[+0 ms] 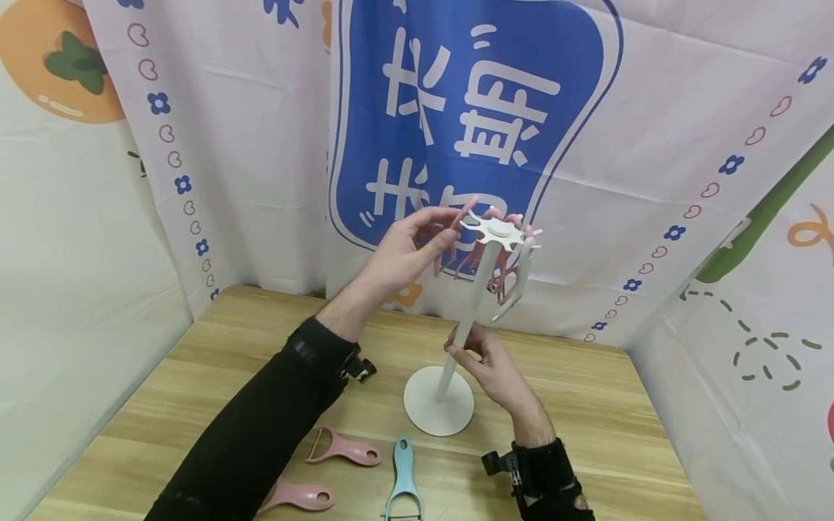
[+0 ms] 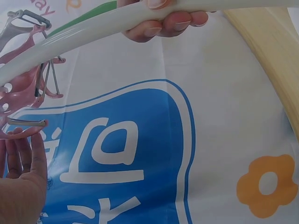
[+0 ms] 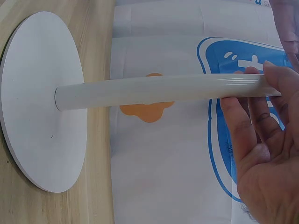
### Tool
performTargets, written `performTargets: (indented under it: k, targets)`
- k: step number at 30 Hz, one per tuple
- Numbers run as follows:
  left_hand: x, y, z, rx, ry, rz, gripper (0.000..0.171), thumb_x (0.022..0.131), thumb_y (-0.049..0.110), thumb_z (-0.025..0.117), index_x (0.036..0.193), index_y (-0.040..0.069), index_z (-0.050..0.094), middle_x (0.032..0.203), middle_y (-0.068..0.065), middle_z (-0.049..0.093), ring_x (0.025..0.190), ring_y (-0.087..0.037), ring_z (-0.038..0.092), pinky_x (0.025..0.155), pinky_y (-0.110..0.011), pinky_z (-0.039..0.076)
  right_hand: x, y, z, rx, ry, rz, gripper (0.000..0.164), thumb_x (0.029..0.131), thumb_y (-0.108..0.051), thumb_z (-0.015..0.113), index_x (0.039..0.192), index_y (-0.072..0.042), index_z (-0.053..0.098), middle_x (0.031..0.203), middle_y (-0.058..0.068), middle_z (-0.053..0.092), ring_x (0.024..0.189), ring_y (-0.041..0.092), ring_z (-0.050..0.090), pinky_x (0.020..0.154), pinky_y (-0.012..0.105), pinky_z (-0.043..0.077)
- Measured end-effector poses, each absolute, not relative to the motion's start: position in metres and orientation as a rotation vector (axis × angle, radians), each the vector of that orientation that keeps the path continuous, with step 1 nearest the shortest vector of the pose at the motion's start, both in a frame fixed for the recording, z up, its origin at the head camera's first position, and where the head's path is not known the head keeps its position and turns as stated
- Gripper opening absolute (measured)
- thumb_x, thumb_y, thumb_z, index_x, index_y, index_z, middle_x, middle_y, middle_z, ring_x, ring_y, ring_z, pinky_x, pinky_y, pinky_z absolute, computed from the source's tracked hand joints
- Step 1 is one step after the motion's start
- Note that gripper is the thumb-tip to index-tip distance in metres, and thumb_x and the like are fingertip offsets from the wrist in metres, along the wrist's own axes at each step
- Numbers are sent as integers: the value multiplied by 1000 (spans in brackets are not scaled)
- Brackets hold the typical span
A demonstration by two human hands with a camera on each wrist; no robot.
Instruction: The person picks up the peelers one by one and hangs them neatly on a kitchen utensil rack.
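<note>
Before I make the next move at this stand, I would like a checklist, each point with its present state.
1. Round base rests on the table: ok.
2. Right hand grips the pole: ok.
3. Left hand holds a pink peeler at the stand's top: ok.
4. That peeler sits securely on a prong, safe to release: cannot tell.
5. All peelers are off the table: not ok; two loose pink peelers and a blue peeler lie there.
</note>
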State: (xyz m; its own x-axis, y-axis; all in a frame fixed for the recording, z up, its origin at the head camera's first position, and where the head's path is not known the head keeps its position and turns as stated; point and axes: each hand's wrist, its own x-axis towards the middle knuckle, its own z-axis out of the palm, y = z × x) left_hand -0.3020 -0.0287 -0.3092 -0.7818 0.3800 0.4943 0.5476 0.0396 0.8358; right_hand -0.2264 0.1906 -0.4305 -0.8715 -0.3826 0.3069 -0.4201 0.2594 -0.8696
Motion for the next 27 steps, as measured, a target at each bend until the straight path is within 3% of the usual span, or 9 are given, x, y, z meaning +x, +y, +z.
performTargets:
  k: [12,21,27]
  targets:
    - [-301,-27,-314,-972,-2209,-1829,48,100,45,62,144,25,59,126,3,66,105,-16,65,90,-46,55,-225,190,-427,769,-2484,1687,17,103,-10,61,117,0,60,112,16,67,108,26,67,100,58,49]
    - [-302,-26,-318,-1009,-2212,-1817,47,101,40,63,144,21,58,135,2,63,117,-17,63,98,-42,53,-224,190,-428,778,-2478,1694,16,104,-10,61,117,-1,60,112,16,67,108,34,67,100,61,47]
    - [-304,-24,-322,-1013,-2198,-1834,47,101,39,64,144,21,58,136,2,62,120,-18,62,98,-44,53,-224,190,-429,773,-2475,1696,16,103,-10,61,116,0,60,112,16,67,108,30,67,101,62,46]
